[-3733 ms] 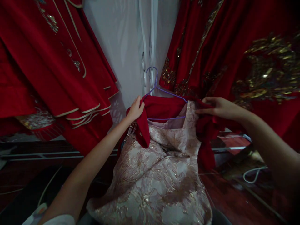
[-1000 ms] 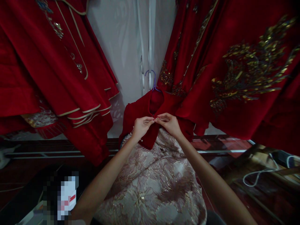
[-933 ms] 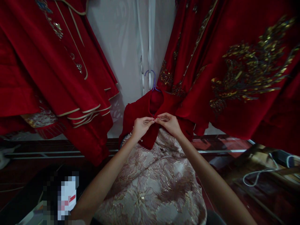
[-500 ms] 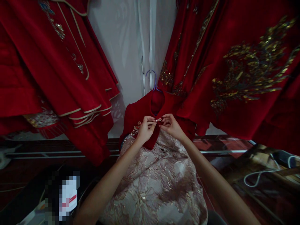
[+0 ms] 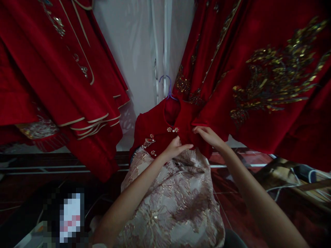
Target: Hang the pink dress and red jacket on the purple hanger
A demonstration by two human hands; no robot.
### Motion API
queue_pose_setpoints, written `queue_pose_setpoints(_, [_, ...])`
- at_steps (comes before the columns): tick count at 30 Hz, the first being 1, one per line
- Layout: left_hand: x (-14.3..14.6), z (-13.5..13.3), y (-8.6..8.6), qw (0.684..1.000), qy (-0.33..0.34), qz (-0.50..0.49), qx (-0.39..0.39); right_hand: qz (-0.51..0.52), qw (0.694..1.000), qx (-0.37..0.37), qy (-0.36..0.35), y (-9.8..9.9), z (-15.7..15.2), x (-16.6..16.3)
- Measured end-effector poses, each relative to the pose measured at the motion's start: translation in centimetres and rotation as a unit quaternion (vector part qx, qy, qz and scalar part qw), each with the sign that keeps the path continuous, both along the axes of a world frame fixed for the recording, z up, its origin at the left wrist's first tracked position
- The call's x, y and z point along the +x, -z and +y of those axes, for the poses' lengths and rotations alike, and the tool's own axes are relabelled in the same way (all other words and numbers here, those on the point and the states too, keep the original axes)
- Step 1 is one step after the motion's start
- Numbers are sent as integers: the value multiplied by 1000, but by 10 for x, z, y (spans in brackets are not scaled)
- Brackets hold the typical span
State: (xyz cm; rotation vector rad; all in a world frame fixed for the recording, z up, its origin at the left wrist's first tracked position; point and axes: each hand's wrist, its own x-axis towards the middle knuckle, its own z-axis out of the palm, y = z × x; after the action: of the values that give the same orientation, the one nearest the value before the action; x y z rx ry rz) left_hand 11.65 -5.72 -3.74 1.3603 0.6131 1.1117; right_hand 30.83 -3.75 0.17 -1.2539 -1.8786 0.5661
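Note:
In the head view a short red jacket (image 5: 148,122) hangs on a purple hanger (image 5: 169,86) above a pale, gold-patterned brocade cloth (image 5: 165,206). A beaded clasp (image 5: 172,130) sits closed below its neck opening. Just under the clasp, my left hand (image 5: 176,148) rests at the jacket front, thumb stretched out to the right and apart from the fingers. My right hand (image 5: 208,135) is at the jacket's right side, its bent fingers pressed together at a fold of red cloth. Which garment that fold belongs to, I cannot tell. A beaded ornament (image 5: 149,141) decorates the jacket's left side.
Large red garments with pale piping (image 5: 98,120) hang at left. Another red garment with gold sequin embroidery (image 5: 279,75) hangs at right, overlapping the jacket's side. A white cable (image 5: 281,187) and wooden pieces lie low at right. Something blurred out (image 5: 71,217) is at lower left.
Both hands have let go of the beaded clasp, which now shows fully. My left hand has moved down and slightly right, and my right hand has moved right to the red cloth.

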Motion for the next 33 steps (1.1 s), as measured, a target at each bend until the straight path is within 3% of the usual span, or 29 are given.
queue_pose_setpoints(5, [22,-14,29,967,72,194,147,67,996,55,5,-13,3,-5])
queue_pose_setpoints(8, [26,-25,44,931,73,281,220,33,997,66,7,-15,5,-13])
queue_pose_setpoints(11, [21,-42,49,906,48,327,266,15,998,61,4,-13,10,-17])
queue_pose_setpoints(14, [11,-59,53,916,60,347,189,19,998,60,13,-10,13,-16])
queue_pose_setpoints(18, [-2,-78,70,932,102,346,-25,12,993,113,36,-6,0,-20])
queue_pose_setpoints(21, [-13,-87,81,936,25,328,-129,0,987,155,41,-3,-27,-30])
queue_pose_setpoints(24, [-34,-92,77,929,-108,324,-144,-10,996,89,-1,7,-55,-37])
queue_pose_setpoints(28, [-65,-91,53,906,-277,312,-66,-79,995,19,-64,33,-68,-38])
queue_pose_setpoints(30, [-71,-88,40,918,-274,279,-70,-120,991,15,-58,46,-62,-37])
queue_pose_setpoints(33, [-64,-82,31,948,-196,201,-152,-136,990,20,-33,58,-50,-42])
